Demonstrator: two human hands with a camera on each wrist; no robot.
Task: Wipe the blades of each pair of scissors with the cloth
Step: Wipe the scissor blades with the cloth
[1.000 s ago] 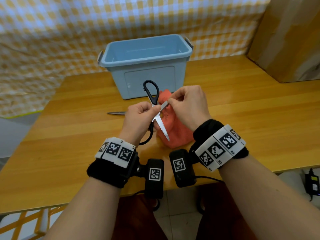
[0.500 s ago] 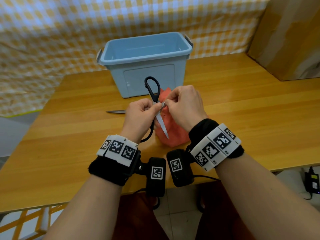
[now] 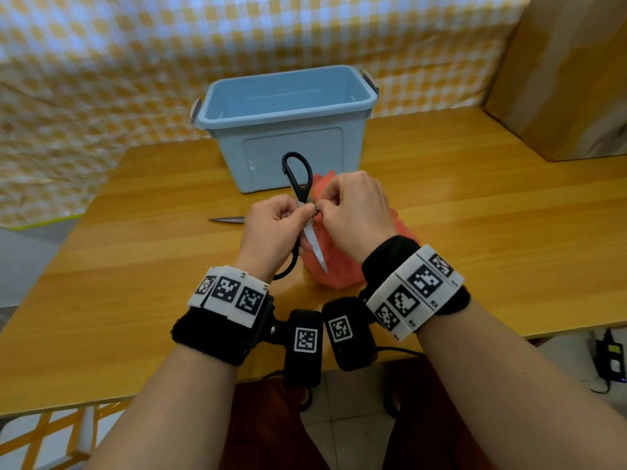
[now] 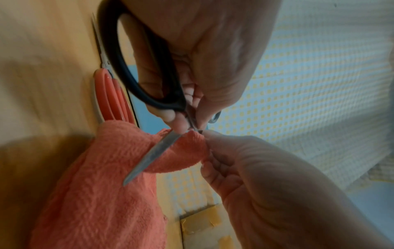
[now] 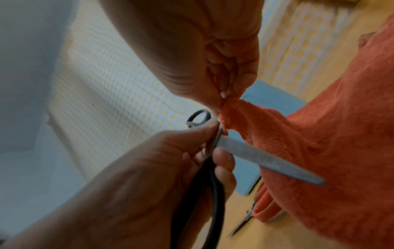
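Note:
My left hand (image 3: pixel 300 215) grips the black-handled scissors (image 3: pixel 303 195) at the pivot, above the table; their handle (image 4: pixel 164 102) runs through my fingers. The blades are spread. One bare blade (image 3: pixel 317 252) points down toward me, also visible as the blade (image 4: pixel 153 155) and the blade (image 5: pixel 266 160). My right hand (image 3: pixel 327 208) pinches a fold of the orange cloth (image 3: pixel 339 269) round the other blade beside the pivot, so that blade is hidden. The cloth (image 5: pixel 341 134) hangs down to the table. A second pair of scissors (image 3: pixel 225 219) with orange handles (image 4: pixel 110 99) lies on the table behind my left hand.
A light blue plastic bin (image 3: pixel 288 144) stands open just behind my hands on the wooden table (image 3: pixel 475 232). A cardboard box (image 3: pixel 559 79) stands at the far right. A yellow checked sheet hangs behind the table.
My right hand has slid the cloth along the blade toward the pivot and now meets my left hand. The scissors have stayed in my left hand.

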